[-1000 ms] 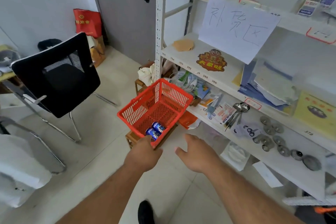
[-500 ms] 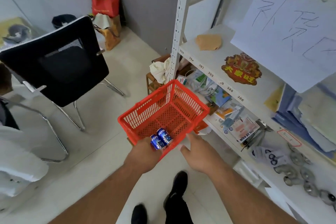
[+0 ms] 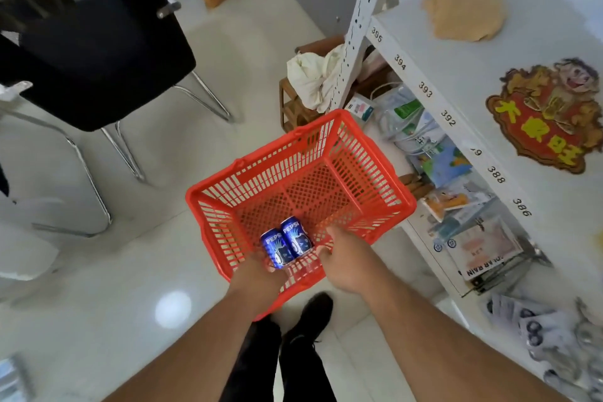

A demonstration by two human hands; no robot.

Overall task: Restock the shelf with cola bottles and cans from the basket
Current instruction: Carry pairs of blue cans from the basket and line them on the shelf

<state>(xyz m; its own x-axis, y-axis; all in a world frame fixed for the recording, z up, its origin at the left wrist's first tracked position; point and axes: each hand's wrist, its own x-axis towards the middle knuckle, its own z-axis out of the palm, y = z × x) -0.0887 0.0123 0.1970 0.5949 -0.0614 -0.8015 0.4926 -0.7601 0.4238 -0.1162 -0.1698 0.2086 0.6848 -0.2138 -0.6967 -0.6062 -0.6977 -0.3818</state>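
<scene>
A red plastic basket sits low in front of the white shelf. Two blue cola cans lie side by side at its near end: the left can and the right can. My left hand reaches over the near rim, and its fingers meet the near end of the left can; whether they grip it is hidden. My right hand is inside the basket just right of the right can, thumb spread, fingertips at the can's side.
A black office chair stands at the left on the tiled floor. Behind the basket, a wooden stool carries a white cloth. The lower shelf level is crowded with packets and papers. My feet are just below the basket.
I have stepped closer and leaned over the basket. Both hands moved forward from its near rim into it, down to the two cans.
</scene>
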